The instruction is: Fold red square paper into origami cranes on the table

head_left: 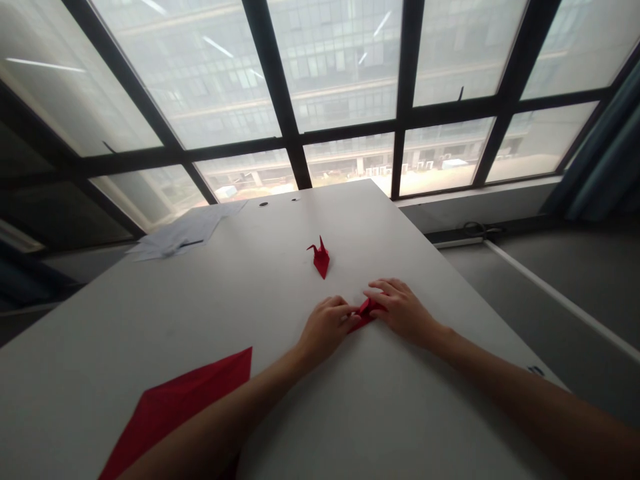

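Observation:
A small piece of folded red paper (pixel 364 315) lies on the white table between my two hands. My left hand (pixel 325 327) grips its left side with thumb and fingers. From the right, my right hand (pixel 400 308) covers the other end, its fingers bent over the paper and the thumb at the near edge. Much of the paper is hidden under the fingers. Just beyond my hands stands a finished-looking red origami crane (pixel 321 259), touched by neither hand.
Red paper sheets (pixel 185 400) lie at the near left, partly under my left forearm. White papers with a pen (pixel 193 243) on them rest at the far left of the table (pixel 240 280). Windows (pixel 345 80) rise behind; a cable (pixel 475 230) lies on the floor at right.

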The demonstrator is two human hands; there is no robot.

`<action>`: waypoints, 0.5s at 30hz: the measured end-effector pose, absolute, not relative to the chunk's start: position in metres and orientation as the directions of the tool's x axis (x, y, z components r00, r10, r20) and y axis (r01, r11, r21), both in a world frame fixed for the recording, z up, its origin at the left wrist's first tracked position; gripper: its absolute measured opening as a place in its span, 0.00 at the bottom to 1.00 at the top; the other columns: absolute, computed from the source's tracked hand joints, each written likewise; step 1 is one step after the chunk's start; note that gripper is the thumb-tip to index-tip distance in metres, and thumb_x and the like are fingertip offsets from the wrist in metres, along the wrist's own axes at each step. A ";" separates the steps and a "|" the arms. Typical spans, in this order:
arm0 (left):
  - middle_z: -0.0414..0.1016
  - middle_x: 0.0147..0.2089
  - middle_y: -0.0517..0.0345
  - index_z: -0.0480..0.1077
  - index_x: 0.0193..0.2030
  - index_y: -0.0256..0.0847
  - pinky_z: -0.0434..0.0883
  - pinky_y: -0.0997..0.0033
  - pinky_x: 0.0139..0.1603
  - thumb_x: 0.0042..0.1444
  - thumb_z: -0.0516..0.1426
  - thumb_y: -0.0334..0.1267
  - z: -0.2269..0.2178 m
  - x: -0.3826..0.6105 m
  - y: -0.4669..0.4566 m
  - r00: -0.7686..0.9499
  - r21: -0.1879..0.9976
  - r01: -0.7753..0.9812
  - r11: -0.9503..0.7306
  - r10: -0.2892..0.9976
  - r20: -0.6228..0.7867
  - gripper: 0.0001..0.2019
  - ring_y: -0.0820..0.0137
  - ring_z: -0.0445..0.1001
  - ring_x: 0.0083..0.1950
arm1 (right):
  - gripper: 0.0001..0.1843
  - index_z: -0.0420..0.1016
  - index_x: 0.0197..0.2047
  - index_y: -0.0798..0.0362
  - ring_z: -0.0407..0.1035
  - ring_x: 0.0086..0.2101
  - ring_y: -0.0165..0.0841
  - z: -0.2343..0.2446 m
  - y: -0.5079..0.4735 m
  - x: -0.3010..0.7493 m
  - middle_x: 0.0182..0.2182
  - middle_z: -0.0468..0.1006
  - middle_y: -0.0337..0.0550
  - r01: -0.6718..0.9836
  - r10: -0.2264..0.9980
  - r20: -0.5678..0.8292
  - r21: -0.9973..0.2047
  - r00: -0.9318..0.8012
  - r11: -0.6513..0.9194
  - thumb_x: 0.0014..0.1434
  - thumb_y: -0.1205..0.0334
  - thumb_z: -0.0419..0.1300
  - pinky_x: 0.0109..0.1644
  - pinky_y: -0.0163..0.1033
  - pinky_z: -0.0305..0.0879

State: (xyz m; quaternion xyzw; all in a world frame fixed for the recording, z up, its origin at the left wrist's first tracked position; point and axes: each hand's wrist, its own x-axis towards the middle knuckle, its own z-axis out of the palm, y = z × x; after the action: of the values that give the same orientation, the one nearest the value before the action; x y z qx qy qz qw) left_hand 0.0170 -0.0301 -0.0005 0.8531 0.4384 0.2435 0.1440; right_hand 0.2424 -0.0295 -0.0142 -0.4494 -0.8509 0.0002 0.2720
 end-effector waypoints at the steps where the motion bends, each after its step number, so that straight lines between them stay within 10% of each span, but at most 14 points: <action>1: 0.76 0.38 0.57 0.80 0.46 0.49 0.68 0.69 0.45 0.63 0.58 0.41 -0.002 0.017 -0.030 0.491 0.485 0.667 -0.566 0.823 0.285 0.09 0.67 0.72 0.40 | 0.21 0.73 0.57 0.49 0.63 0.55 0.44 -0.014 -0.031 0.241 0.55 0.73 0.49 0.794 0.786 0.473 -0.250 -0.398 0.553 0.60 0.61 0.64 0.63 0.51 0.56; 9: 0.74 0.35 0.57 0.79 0.33 0.43 0.68 0.68 0.43 0.58 0.62 0.41 -0.005 0.020 -0.030 0.437 0.562 0.645 -0.518 0.853 0.284 0.07 0.67 0.71 0.40 | 0.19 0.73 0.55 0.50 0.63 0.53 0.45 -0.016 -0.035 0.237 0.54 0.72 0.51 0.901 0.919 0.332 -0.296 -0.214 0.317 0.64 0.53 0.60 0.56 0.49 0.61; 15: 0.74 0.40 0.58 0.77 0.45 0.47 0.68 0.66 0.46 0.53 0.64 0.37 -0.001 0.022 -0.032 0.456 0.512 0.664 -0.545 0.838 0.300 0.12 0.65 0.71 0.44 | 0.20 0.73 0.53 0.55 0.66 0.51 0.47 -0.012 -0.036 0.237 0.49 0.75 0.57 0.933 0.951 0.304 -0.324 -0.056 0.158 0.67 0.51 0.53 0.54 0.49 0.62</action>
State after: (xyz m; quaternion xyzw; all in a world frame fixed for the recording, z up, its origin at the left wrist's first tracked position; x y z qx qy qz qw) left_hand 0.0219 -0.0325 -0.0014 0.8375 0.4484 0.2665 0.1630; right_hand 0.2367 -0.0359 -0.0120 -0.6485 -0.7262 0.0201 0.2272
